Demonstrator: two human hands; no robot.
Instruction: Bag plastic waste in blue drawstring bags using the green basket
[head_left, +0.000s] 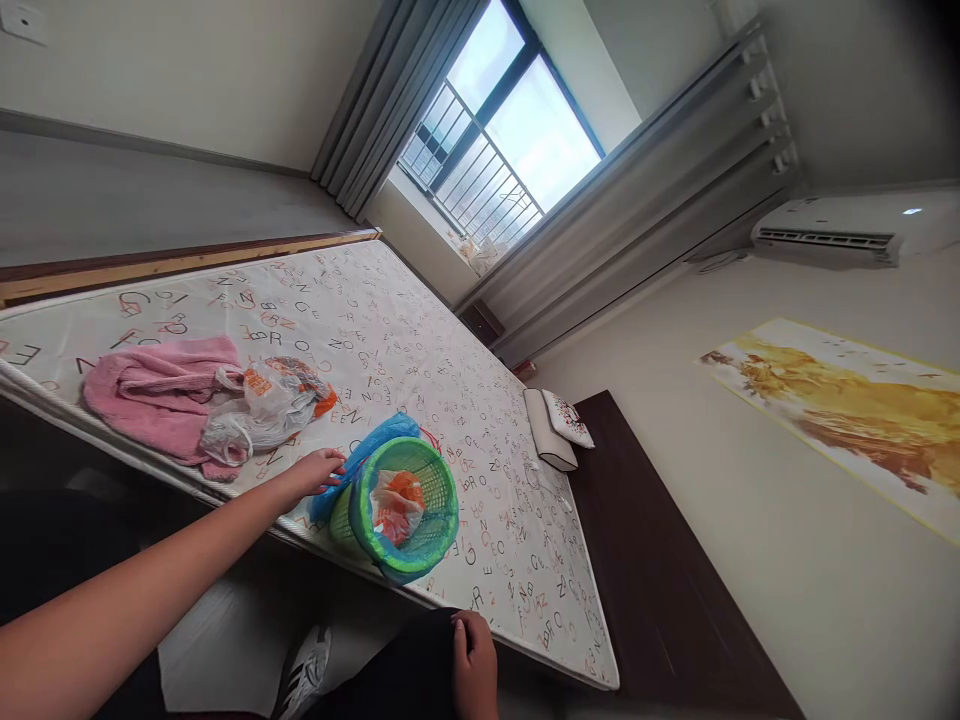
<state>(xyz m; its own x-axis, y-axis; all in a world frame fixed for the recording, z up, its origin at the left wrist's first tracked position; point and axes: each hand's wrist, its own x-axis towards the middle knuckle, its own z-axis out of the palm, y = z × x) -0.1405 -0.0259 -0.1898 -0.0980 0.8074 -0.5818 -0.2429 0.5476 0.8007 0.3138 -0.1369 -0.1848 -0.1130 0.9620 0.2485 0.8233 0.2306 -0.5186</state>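
Note:
A green mesh wastebasket [448, 470] sits tilted on the bare mattress close to its near edge. Inside it lies a crumpled white and orange plastic bag [399, 505]. A blue plastic bag [386, 438] is bunched along the basket's left side. My left hand [315, 475] reaches to this blue bag, its fingers loosely extended at the bag's edge; I see no firm grip. To the left, a crumpled white and orange plastic bag [274, 400] rests partly on a pink towel-like cloth [161, 385]. My right hand [476, 660] rests on my dark-clothed leg, holding nothing visible.
The letter-patterned mattress [450, 380] fills the middle, with a dark headboard [637, 540] on the right. A beige pillow [549, 430] and a white patterned cushion [568, 418] lie beside it. Beyond are grey curtains [397, 95] and a window [540, 130]. My shoe [309, 670] shows below.

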